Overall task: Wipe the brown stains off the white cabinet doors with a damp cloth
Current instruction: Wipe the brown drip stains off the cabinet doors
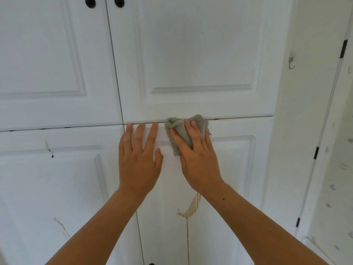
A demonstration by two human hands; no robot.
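Bright, diffuse, even light; source direction not discernible. White cabinet doors [200, 54] nearly washed out, mouldings low contrast. Shadows faint, soft. Door edges bow toward frame borders. Overall slightly soft, fine texture smeared.

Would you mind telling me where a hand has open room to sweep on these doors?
Open: the upper right door above the cloth, and the lower right door between the right hand and its right edge. Crowded: that door's top left corner, where the left hand presses flat beside the cloth.
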